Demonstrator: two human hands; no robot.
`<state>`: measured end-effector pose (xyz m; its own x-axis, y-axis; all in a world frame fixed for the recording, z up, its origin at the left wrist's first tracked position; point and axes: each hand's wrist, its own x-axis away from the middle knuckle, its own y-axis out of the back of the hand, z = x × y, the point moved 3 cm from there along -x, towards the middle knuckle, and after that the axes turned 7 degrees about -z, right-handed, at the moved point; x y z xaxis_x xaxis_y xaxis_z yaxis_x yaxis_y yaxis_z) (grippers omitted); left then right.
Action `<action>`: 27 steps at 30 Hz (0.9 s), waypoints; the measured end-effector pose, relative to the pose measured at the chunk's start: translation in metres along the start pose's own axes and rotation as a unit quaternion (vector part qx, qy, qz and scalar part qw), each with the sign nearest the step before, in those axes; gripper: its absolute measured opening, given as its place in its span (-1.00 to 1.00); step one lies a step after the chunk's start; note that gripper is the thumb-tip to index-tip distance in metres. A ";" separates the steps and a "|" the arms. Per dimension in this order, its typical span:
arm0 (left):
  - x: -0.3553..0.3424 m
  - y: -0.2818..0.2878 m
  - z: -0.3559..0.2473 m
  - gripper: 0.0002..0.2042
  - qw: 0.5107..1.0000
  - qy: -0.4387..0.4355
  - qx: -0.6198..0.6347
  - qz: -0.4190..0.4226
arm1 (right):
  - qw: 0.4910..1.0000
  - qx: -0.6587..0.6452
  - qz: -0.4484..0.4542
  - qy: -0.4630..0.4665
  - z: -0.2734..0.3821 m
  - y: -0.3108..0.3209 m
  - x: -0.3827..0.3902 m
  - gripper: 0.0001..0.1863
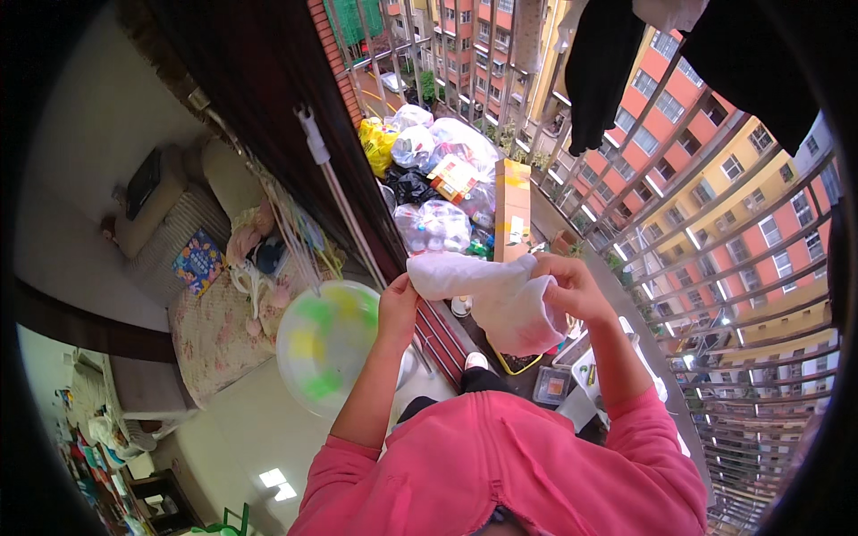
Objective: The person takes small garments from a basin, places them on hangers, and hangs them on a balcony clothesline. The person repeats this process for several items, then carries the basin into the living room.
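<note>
Stretched between my two hands is a small white garment (pixel 487 284) with a faint pink tint on its lower part; its exact kind I cannot make out. My left hand (pixel 398 306) pinches the garment's left tip between thumb and fingers. On the other side, my right hand (pixel 572 284) is closed on its upper right edge, beside a rounded, open-looking end that hangs down. Below my left forearm stands a large translucent basin (pixel 304 371) with green and yellow patches. My pink sleeves are pushed up to the elbows.
Ahead on the balcony are bagged plastic bottles (pixel 433 226), a black bag (pixel 411 186) and a tall cardboard box (pixel 513 210). Metal railings (pixel 715 268) curve along the right. Dark clothes (pixel 603 76) hang overhead. A pole (pixel 335 183) leans by the door frame; a floral-covered sofa (pixel 210 348) stands left.
</note>
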<state>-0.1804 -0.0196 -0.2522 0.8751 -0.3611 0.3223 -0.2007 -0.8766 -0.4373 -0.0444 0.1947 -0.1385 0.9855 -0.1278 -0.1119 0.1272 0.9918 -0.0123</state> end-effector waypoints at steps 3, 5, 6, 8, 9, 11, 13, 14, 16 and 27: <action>-0.020 -0.017 0.003 -0.67 0.986 0.068 0.126 0.082 | 1.000 0.018 0.012 -0.006 0.008 0.016 0.002 -0.82; -0.026 -0.039 -0.013 -0.53 0.955 0.147 0.186 0.176 | 0.995 0.084 0.045 0.027 0.008 0.026 -0.001 -0.85; -0.027 -0.046 -0.015 -0.53 0.953 0.181 0.179 0.164 | 0.990 0.116 0.061 0.043 0.009 0.030 -0.003 -0.86; -0.028 -0.056 -0.015 -0.54 0.944 0.248 0.163 0.140 | 0.986 0.138 0.089 0.043 0.015 0.032 -0.006 -0.89; -0.036 -0.056 -0.007 -0.60 0.951 0.226 0.143 0.153 | 0.982 0.150 0.102 0.045 0.017 0.032 -0.007 -0.89; -0.045 -0.059 -0.011 -0.64 0.974 0.166 0.063 0.138 | 0.974 0.185 0.106 0.073 0.021 0.032 -0.009 -0.88; -0.051 -0.063 -0.021 -0.71 0.982 0.127 0.044 0.130 | 0.957 0.262 0.093 0.086 0.021 0.040 -0.005 -0.87; -0.056 -0.062 -0.026 -0.72 0.986 0.092 0.002 0.138 | 0.945 0.300 0.084 0.096 0.024 0.046 -0.006 -0.86; -0.067 -0.060 -0.036 -0.75 0.985 0.020 -0.080 0.151 | 0.946 0.316 0.074 0.024 0.024 0.055 -0.005 -0.86; -0.098 -0.081 -0.071 -0.70 0.962 -0.037 -0.220 0.155 | 0.951 0.300 -0.071 -0.026 0.037 0.058 -0.041 -0.79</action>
<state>-0.2812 0.0645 -0.1889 0.7691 -0.6174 0.1649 -0.6097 -0.7863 -0.1001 -0.0730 0.2571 -0.0982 0.9560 -0.2753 -0.1011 0.2845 0.7869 0.5476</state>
